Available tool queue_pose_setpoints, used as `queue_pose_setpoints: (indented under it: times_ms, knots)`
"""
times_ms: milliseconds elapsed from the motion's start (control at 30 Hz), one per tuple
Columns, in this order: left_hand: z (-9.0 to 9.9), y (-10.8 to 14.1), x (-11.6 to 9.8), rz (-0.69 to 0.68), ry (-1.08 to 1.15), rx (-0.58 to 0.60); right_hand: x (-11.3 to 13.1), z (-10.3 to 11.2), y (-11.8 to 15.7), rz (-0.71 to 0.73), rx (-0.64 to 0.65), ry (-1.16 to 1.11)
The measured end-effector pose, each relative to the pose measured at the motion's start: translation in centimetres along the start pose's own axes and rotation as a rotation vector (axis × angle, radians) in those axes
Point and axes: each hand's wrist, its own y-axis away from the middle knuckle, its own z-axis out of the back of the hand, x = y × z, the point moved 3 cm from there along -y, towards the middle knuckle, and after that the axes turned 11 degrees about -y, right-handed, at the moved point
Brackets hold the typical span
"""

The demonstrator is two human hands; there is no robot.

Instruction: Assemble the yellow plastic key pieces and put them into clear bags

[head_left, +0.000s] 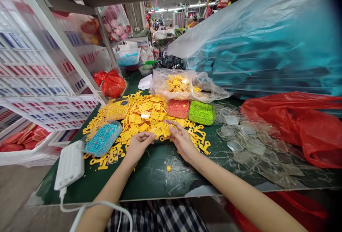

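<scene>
Both hands meet at the front of a heap of flat yellow plastic pieces (145,112). My left hand (139,147) is closed in a pinch, thumb against the fingers, at the near edge of a yellow plastic piece (161,129). On that piece's other side, my right hand (184,142) curls its thumb and fingers round the right end. Part of the grip is hidden against similar pieces behind. Around the heap stand clear boxes of small beads: yellow beads (117,110), blue beads (103,138), red beads (178,108) and green beads (201,112).
A white power bank (70,164) with a cable lies at the left edge. One round yellow bead (168,168) sits before me. Clear plastic pieces (248,139) and a red bag (307,125) lie right. Behind the heap is an open clear bag (160,82); a shelf hangs overhead.
</scene>
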Motion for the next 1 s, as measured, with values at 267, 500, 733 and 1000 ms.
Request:
queue_pose_setpoints:
  times_ms: [267,500,733,1000]
  knots:
    - [-0.5,0.4,-0.9,0.031,0.083,-0.014,-0.7,0.2,0.1,0.029,-0.032,0.059]
    - [-0.1,0.7,-1.4,-0.020,0.089,-0.066,-1.0,-0.2,0.9,-0.022,-0.008,0.094]
    - [-0.3,0.9,-1.4,-0.105,0.085,-0.008,-1.1,-0.4,0.9,-0.043,0.069,0.257]
    - [-0.1,0.8,-1.5,-0.171,0.032,0.099,-1.7,-0.2,1.0,0.034,0.084,0.368]
